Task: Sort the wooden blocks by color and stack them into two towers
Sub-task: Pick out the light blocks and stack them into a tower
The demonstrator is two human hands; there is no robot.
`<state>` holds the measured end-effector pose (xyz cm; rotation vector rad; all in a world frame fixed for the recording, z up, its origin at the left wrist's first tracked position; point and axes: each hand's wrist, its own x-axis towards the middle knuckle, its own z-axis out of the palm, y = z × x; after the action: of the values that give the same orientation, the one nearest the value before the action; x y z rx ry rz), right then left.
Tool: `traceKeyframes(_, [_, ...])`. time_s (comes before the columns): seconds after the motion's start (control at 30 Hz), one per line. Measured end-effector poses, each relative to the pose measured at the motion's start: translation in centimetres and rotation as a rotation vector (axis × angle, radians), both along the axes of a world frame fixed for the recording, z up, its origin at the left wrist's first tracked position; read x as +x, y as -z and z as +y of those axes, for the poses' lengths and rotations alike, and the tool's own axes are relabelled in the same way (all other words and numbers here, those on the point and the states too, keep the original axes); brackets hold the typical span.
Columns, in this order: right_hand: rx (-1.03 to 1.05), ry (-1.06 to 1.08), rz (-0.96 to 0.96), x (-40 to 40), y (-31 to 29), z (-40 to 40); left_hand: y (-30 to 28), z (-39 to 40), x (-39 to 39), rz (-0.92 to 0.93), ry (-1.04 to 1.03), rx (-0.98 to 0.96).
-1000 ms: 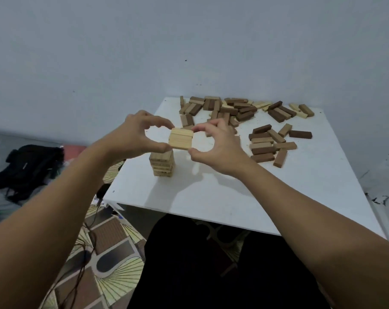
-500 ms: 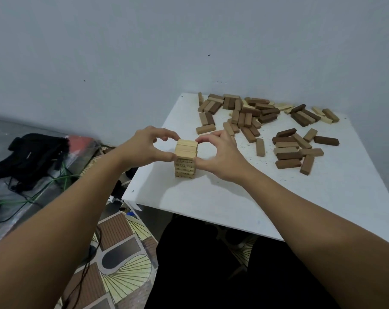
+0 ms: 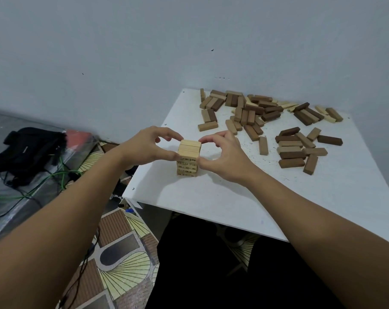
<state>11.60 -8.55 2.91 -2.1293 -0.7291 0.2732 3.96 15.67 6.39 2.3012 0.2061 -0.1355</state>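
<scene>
The white table (image 3: 244, 197) is carrying the whole job, pushed into the corner of the room, and most of its far half is lying under a loose scatter of wooden blocks (image 3: 251, 112), light and dark ones mixed together. A smaller cluster of blocks (image 3: 298, 150) is sitting to the right of that, mostly dark and mid-brown, flat on the surface and not stacked at all.

Near the left front edge the light-wood tower (image 3: 188, 158) is standing upright, a handful of layers tall, with numbers printed on the ends of its lower blocks (too small for me to read). It is the only tower going; I am seeing no dark tower anywhere, so by my reckoning the person is sitting well under halfway, with the bulk of the sorting and a whole second stack left to do.

The top layer of pale blocks (image 3: 190, 147) is resting on the tower, square with the layers below as far as I can tell. The left hand (image 3: 149, 148) is pinching it from its side, thumb low and forefinger curled over the far corner. The right hand (image 3: 222, 155) is doing the same from the other side, thumb and forefinger closed against that layer, the other fingers curled behind.
</scene>
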Motion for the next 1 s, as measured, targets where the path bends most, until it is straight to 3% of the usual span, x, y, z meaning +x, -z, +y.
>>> traceKeyframes(0.4, [0.046,-0.010,0.042,-0.4,0.4,-0.7,0.2,0.1,-1.2,-0.011,-0.082,-0.162])
traceKeyframes(0.53, [0.153,0.034,0.089,-0.6,0.2,-0.9,0.3,0.0,-1.6,-0.051,-0.114,-0.231])
traceKeyframes(0.77, [0.560,0.194,0.462,-4.1,1.6,1.8,2.5,-4.8,-1.2,-0.245,-0.503,-0.642])
traceKeyframes(1.0, [0.682,0.170,0.603,-5.4,3.3,4.8,3.9,-9.8,-1.7,-0.204,-0.517,-0.763])
